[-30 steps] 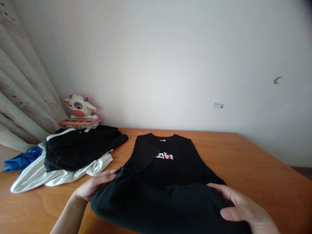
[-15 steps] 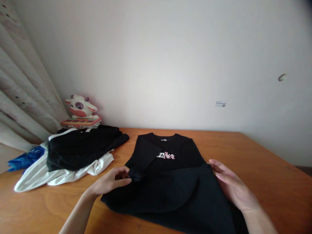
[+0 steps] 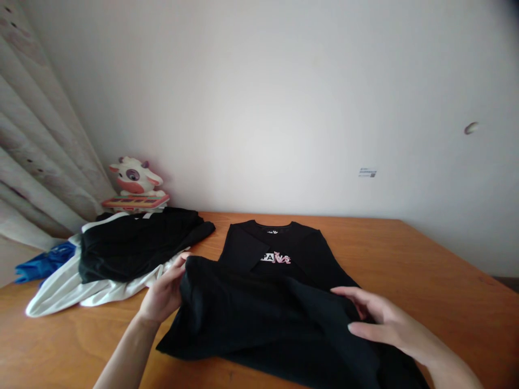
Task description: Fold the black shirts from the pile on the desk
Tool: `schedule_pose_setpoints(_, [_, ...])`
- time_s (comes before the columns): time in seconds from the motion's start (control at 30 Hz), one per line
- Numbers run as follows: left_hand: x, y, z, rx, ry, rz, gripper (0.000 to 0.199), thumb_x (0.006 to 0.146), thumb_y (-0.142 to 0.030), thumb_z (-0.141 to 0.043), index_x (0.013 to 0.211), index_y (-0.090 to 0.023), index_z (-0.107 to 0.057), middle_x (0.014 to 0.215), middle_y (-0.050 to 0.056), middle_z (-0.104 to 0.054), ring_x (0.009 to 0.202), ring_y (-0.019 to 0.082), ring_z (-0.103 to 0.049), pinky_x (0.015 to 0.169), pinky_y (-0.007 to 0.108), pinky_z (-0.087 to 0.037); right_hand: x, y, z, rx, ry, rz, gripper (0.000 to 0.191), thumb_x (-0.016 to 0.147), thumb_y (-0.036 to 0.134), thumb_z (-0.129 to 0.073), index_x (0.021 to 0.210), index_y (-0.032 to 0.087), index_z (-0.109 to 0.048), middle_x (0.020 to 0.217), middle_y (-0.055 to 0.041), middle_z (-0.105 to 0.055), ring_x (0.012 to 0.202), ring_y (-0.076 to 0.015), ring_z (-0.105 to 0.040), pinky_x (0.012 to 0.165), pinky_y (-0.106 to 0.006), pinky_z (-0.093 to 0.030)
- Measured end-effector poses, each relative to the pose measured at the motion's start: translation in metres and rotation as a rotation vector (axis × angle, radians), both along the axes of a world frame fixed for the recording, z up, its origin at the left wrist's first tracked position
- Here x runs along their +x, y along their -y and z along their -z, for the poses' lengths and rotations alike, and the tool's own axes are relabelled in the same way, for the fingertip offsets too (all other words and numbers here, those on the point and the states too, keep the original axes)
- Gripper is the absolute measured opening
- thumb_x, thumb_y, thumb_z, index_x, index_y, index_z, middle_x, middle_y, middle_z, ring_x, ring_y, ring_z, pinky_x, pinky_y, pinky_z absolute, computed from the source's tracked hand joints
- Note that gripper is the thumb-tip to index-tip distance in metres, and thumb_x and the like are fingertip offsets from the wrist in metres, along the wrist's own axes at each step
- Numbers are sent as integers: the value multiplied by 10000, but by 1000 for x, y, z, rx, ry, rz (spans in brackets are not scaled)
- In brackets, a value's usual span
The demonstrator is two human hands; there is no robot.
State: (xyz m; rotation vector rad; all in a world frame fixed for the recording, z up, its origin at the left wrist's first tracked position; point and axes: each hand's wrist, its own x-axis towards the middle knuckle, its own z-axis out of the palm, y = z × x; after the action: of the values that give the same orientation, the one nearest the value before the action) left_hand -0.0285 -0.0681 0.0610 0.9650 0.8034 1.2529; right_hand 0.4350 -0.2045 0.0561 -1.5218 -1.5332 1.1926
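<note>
A black T-shirt [image 3: 259, 324] lies on the wooden table [image 3: 430, 281], in front of the person, with its neckline toward the wall. On its chest there is a small print [image 3: 275, 257], with the letters "PA" on a white block and a pink cartoon figure beside them. On the left of the print, a sleeve lies turned inward across the front. The lower part of the shirt is lifted and doubled loosely toward the chest, and its near edge hangs in soft folds.

The left hand [image 3: 164, 292] grips the raised left corner of this cloth, with the fingers partly hidden behind it. The right hand [image 3: 379, 319] is at the right side of the shirt and touches it; its thumb and forefinger stand apart on the cloth, and I cannot tell if it pinches the fabric.

Farther to the left there is a loose heap of clothes: a black garment [image 3: 133, 246] on top, a white garment [image 3: 101, 293] under it, and a blue garment [image 3: 46, 261] at the outer side. Just behind the heap stands a cow-shaped toy keyboard [image 3: 135, 201], near the pale curtain [image 3: 36, 151]. The white wall [image 3: 259, 119] carries a small label [image 3: 367, 173].
</note>
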Motion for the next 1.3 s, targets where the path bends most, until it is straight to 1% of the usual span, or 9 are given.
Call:
schedule_pose_setpoints(0.13, [16, -3, 2, -71, -230, -22, 388, 776, -512, -737, 1027, -228, -658, 895, 25, -719, 858, 231, -716, 682, 272, -562, -13, -11, 1, -25, 218, 16, 425, 772, 650, -685, 830, 230, -721, 915, -57, -699, 929, -281, -642, 875, -367, -517])
schedule_pose_setpoints(0.3, [29, -2, 13, 46, -757, -70, 652, 577, -516, -877, 1105, -197, -664, 1128, 115, -719, 1081, 336, -686, 915, 430, -567, -26, -10, -3, 59, -52, 151, 462, 779, 640, -703, 1064, 277, -714, 1045, -46, -729, 1101, -308, -628, 960, -365, -495])
schedule_pose_setpoints(0.53, [31, -4, 9, 227, -552, -169, 556, 621, -487, -841, 1069, -206, -670, 1184, 114, -724, 1175, 327, -655, 1029, 457, -519, -12, -5, 7, 135, -181, 22, 335, 804, 577, -682, 812, 243, -715, 918, -48, -688, 935, -282, -636, 857, -381, -507])
schedule_pose_setpoints(0.73, [24, -15, 19, 303, -451, -580, 509, 730, -489, -774, 1123, -239, -567, 1276, 106, -646, 1191, 271, -632, 1046, 420, -495, -13, -26, 15, 711, 37, 658, 143, 852, 414, -595, 865, 275, -625, 1121, -70, -630, 1153, -291, -576, 1056, -434, -418])
schedule_pose_setpoints(0.83, [20, -19, 27, 274, -677, -550, 548, 710, -569, -744, 1099, -227, -564, 1219, 121, -653, 1062, 282, -672, 941, 435, -542, -17, -31, 17, 814, 307, 672, 181, 886, 439, -543, 929, 272, -594, 1156, -102, -623, 1172, -296, -573, 1093, -473, -393])
schedule_pose_setpoints(0.97, [17, -11, 30, 272, -1222, -482, 574, 702, -666, -697, 1045, -217, -598, 1000, 135, -703, 978, 366, -681, 851, 490, -528, -8, -32, 36, 477, 602, 695, 603, 811, 684, -551, 1199, 223, -573, 1262, -175, -611, 1233, -385, -556, 1056, -563, -425])
schedule_pose_setpoints(1.07, [12, 0, 27, 136, -1562, -354, 545, 711, -756, -632, 829, -225, -606, 836, 154, -695, 883, 420, -686, 757, 492, -501, 10, -30, 58, 174, 707, 668, 749, 747, 805, -526, 1161, 188, -621, 1187, -204, -663, 1182, -418, -604, 1010, -578, -467])
schedule_pose_setpoints(1.17, [6, 5, 25, 64, -1687, -203, 505, 769, -737, -568, 630, -254, -517, 681, 109, -647, 737, 372, -674, 667, 424, -459, 28, -27, 73, 80, 733, 706, 768, 706, 833, -538, 1069, 170, -671, 1089, -226, -706, 1125, -440, -645, 962, -569, -500])
schedule_pose_setpoints(1.3, [3, -1, 28, 267, -1577, -204, 355, 855, -556, -522, 663, -259, -495, 628, 31, -617, 656, 268, -635, 626, 332, -402, 42, -26, 73, 0, 655, 717, 469, 705, 710, -605, 820, 265, -700, 892, -146, -770, 954, -418, -717, 809, -520, -549])
